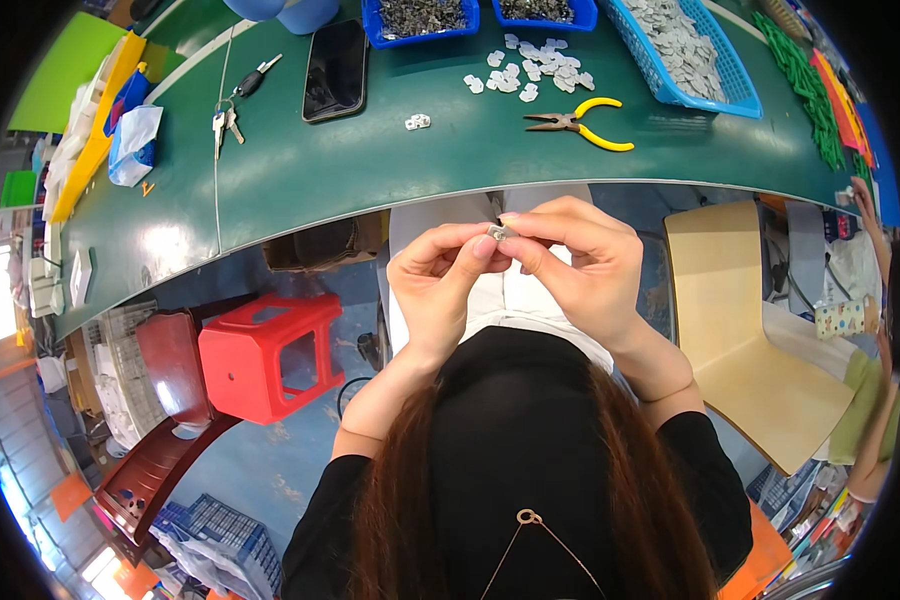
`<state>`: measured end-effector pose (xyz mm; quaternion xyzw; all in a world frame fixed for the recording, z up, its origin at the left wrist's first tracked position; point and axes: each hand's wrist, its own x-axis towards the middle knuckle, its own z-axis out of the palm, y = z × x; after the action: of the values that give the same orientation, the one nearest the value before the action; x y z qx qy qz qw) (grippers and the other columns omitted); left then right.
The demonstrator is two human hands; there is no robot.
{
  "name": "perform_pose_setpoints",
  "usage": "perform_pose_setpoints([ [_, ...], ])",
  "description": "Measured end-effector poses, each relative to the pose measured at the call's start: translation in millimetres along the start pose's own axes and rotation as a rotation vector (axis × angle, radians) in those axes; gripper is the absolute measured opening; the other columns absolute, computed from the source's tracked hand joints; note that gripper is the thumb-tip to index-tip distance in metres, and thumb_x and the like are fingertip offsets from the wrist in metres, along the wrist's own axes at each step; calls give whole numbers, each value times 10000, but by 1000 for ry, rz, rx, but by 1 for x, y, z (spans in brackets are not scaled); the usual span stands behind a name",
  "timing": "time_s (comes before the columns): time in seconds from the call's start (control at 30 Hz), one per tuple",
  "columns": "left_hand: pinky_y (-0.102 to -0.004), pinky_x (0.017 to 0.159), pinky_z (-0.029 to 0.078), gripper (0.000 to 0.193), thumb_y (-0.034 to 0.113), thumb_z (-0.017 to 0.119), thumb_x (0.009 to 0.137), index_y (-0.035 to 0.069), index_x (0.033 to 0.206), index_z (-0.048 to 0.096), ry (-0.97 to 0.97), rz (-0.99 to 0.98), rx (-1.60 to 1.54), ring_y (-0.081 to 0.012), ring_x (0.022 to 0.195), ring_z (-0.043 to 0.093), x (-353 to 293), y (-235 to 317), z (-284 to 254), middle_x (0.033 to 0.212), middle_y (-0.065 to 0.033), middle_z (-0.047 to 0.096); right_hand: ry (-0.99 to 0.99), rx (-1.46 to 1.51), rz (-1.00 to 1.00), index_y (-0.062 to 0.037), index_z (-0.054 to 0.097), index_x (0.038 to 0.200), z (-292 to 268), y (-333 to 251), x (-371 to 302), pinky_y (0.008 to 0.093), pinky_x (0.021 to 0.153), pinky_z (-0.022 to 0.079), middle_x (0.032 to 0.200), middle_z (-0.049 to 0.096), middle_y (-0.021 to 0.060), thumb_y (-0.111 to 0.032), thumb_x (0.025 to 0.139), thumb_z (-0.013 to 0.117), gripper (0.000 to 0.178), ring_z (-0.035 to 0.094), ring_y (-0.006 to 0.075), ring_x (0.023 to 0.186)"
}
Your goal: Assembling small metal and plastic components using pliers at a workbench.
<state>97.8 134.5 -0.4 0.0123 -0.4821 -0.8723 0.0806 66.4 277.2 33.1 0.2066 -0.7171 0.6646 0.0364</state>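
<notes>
Left hand (435,275): thumb and forefinger pinched on the left side of a small silver metal part (497,232). Right hand (592,255): same grip from the right side, thumb and forefinger pinched on it. Tips of both hands nearly meet; the part sits right between them, mostly covered by fingers, so its full shape can't be read. Both hands are off the bench (300,170), just short of its front edge, over the pale trousers (500,295).

Nearest on the bench: one small silver bracket-like piece (417,122), alone, a bit in from the front edge, ahead of the left hand. Long-nose pliers (595,132) ahead of the right hand, near the front edge, yellow handles toward the bench's right end, nose toward the left end, slightly parted.

Farther in from the front edge: scattered pile of flat whitish pieces (540,68). Behind it, two blue bins (425,42) side by side, filled with dark metal bits. Right of the pile, light-blue perforated basket (710,102) full of flat silvery pieces.

Toward the left end: black phone (335,72) lying flat, then a key bunch (227,120) next to the bench seam.
</notes>
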Motion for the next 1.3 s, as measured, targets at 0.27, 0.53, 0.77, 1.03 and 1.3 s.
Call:
perform_pose_setpoints([
  [0.27,-276,706,561,147,23,640,844,-48,973,650,-55,-25,-35,-175,760,653,0,8,-1,871,-116,649,-8,-1,-55,37,682,940,-2,-5,-2,218,550,509,856,642,129,110,735,674,218,616,136,680],
  [0.53,-283,705,563,166,26,648,838,-47,987,640,-160,-36,34,-177,764,652,5,12,-8,880,-108,648,-29,-59,-84,33,682,941,-4,-9,-3,223,563,521,867,643,132,110,737,674,218,624,146,695],
  [0.77,-296,724,567,159,34,647,842,-48,977,629,-157,-101,-6,-182,787,658,3,15,-6,883,-114,652,-40,-65,-106,27,684,938,-6,-9,-3,226,570,525,867,644,127,114,735,673,221,630,148,705],
  [1.03,-292,742,565,172,39,644,847,-52,992,625,-149,-141,23,-176,799,657,2,19,-6,912,-118,652,-44,-73,-101,33,681,926,-5,-9,-2,231,587,531,863,641,131,127,726,673,221,626,150,722],
  [1.3,-283,751,563,207,47,641,850,-26,1043,630,-116,-96,5,-176,832,648,-1,13,-2,950,-111,641,1,-45,-108,32,679,936,-1,-4,-4,231,597,531,866,639,126,123,725,677,230,625,153,733],
])
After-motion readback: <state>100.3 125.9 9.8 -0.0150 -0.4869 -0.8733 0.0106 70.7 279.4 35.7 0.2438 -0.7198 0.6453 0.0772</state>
